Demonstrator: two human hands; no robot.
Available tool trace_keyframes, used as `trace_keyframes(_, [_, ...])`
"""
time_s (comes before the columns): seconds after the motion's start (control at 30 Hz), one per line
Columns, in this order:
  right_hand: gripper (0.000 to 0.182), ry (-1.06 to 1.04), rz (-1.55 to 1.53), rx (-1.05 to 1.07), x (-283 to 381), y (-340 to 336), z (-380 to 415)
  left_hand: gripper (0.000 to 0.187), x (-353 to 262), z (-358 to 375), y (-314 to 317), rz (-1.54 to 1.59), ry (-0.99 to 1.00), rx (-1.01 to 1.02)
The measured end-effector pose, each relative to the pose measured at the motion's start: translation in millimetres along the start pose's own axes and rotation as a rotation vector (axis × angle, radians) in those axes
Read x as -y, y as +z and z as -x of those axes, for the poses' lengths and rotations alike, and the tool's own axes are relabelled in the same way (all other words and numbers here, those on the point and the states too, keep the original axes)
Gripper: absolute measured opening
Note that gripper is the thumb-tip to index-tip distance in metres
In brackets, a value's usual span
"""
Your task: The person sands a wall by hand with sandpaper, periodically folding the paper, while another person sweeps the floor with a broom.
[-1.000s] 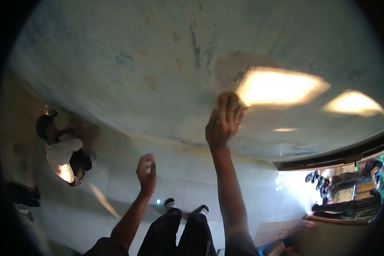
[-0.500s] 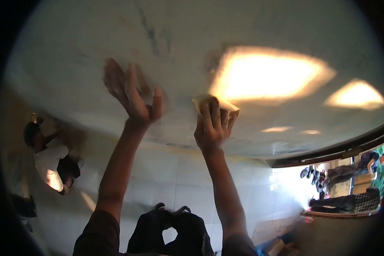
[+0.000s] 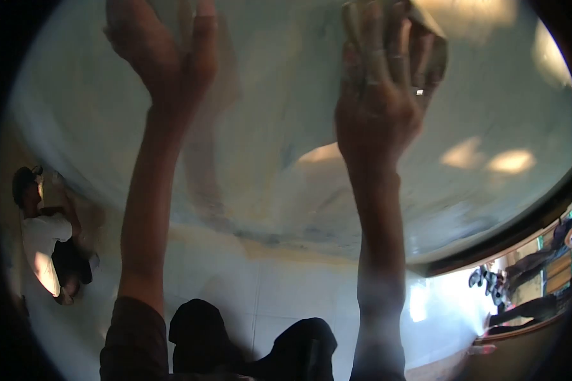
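Note:
A pale, stained wall (image 3: 267, 95) fills the upper part of the view. My right hand (image 3: 381, 95) is high on it, its fingers over a thin yellowish sheet (image 3: 437, 54) pressed toward the surface. Whether the sheet is sandpaper or cloth I cannot make out. At the upper left my left hand (image 3: 162, 60) is raised near the wall, thumb apart from the fingers and nothing in it. Its fingertips are cut off by the top edge, and motion blurs both hands.
Below the wall lies a pale tiled floor (image 3: 235, 279), with my knees (image 3: 197, 330) low in view. Another person (image 3: 47, 235) crouches at the far left. A doorway with people and shoes (image 3: 486, 279) is at the right. Light patches (image 3: 511, 161) fall on the wall.
Both hands have moved up the wall in view, the right one also rightward with the yellowish sheet under it. The view has shifted, and my knees appear larger.

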State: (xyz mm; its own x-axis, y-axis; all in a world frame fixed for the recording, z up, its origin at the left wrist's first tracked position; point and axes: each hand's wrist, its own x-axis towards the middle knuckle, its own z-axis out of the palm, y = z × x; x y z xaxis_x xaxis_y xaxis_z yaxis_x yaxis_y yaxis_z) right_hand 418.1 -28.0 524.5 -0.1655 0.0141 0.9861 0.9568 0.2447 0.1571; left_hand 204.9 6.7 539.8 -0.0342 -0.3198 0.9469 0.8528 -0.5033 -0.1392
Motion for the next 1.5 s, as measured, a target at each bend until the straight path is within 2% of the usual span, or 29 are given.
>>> trace_keyframes(0.07, [0.037, -0.022, 0.010, 0.132, 14.1, -7.3, 60.4, 0.070, -6.9, 29.2, -12.0, -0.040, -0.020, -0.001])
trace_keyframes(0.17, [0.036, 0.055, -0.089, 0.271, 24.4, -15.0, 185.2, 0.070, -22.3, 71.2, -23.6, -0.071, -0.063, 0.009])
trace_keyframes(0.27, [0.034, 0.103, -0.123, 0.338, 24.8, -28.5, 237.3, 0.069, -23.3, 85.3, -17.6, -0.028, -0.090, -0.061])
trace_keyframes(0.4, [0.033, 0.056, -0.042, 0.306, 5.1, -17.3, 182.7, 0.067, -21.2, 82.7, -14.6, -0.005, -0.107, -0.036])
trace_keyframes(0.47, [0.033, -0.019, -0.035, 0.005, -17.2, -2.1, 114.5, 0.067, -20.7, 88.0, -15.2, 0.004, -0.094, -0.019])
trace_keyframes(0.53, [0.036, -0.132, 0.099, -0.155, -22.7, 1.6, 41.6, 0.066, -18.3, 90.2, -16.0, 0.014, -0.066, -0.016])
trace_keyframes(0.6, [0.038, -0.035, 0.029, -0.222, 0.4, -10.5, 8.2, 0.068, -14.5, 90.0, -16.4, 0.045, -0.079, -0.026])
trace_keyframes(0.67, [0.044, 0.049, 0.115, -0.166, -6.9, -1.8, -5.3, 0.067, -11.9, 88.7, -18.4, 0.062, -0.089, -0.031])
trace_keyframes(0.73, [0.048, 0.128, -0.024, -0.101, -9.6, 2.0, -9.7, 0.065, -15.9, 89.4, -18.8, 0.064, -0.103, -0.042])
trace_keyframes(0.77, [0.050, 0.171, -0.196, -0.068, -13.7, 1.3, -9.9, 0.065, -18.2, 87.6, -16.8, 0.075, -0.091, -0.034])
trace_keyframes(0.83, [0.037, 0.047, -0.125, -0.258, -5.8, -1.3, 4.5, 0.065, -21.9, 81.1, -18.6, 0.106, -0.064, -0.025])
trace_keyframes(0.9, [0.039, -0.072, -0.169, -0.258, -1.2, 19.1, 50.7, 0.063, -19.6, 82.2, -17.5, 0.070, -0.055, -0.024])
trace_keyframes(0.93, [0.036, -0.081, -0.156, -0.211, 6.8, 26.7, 90.1, 0.063, -18.6, 82.9, -15.6, 0.054, -0.050, -0.024])
trace_keyframes(1.07, [0.033, -0.082, -0.457, 0.374, 62.0, -2.3, 236.9, 0.062, -19.5, 87.3, -20.6, -0.050, -0.044, 0.046])
trace_keyframes(1.13, [0.034, -0.139, -0.413, 0.477, 65.9, -4.3, 286.4, 0.062, -27.1, 81.5, -23.0, -0.027, -0.059, 0.048])
trace_keyframes(1.17, [0.035, -0.115, -0.398, 0.440, 63.6, -1.0, 287.8, 0.062, -26.2, 84.3, -21.7, -0.032, -0.059, 0.051])
trace_keyframes(1.23, [0.037, -0.073, -0.381, 0.368, 56.1, 3.6, 271.5, 0.064, -17.9, 85.6, -24.6, -0.055, -0.061, 0.056])
trace_keyframes(1.3, [0.038, 0.078, -0.227, 0.185, 41.1, 7.9, 202.7, 0.063, -5.1, 78.6, -41.2, -0.061, -0.033, 0.224])
trace_keyframes(1.4, [0.044, 0.003, -0.178, -0.048, 38.0, -0.4, 61.9, 0.070, 11.5, 48.7, -69.4, -0.166, 0.086, 0.551])
trace_keyframes(1.43, [0.044, 0.016, -0.162, -0.121, 42.7, 11.0, 38.4, 0.074, 16.3, 35.6, -80.3, -0.224, 0.128, 0.682])
trace_keyframes(1.5, [0.043, 0.016, -0.197, -0.150, 64.5, 27.7, 44.1, 0.057, 21.6, 1.9, -88.6, -0.159, 0.163, 0.668])
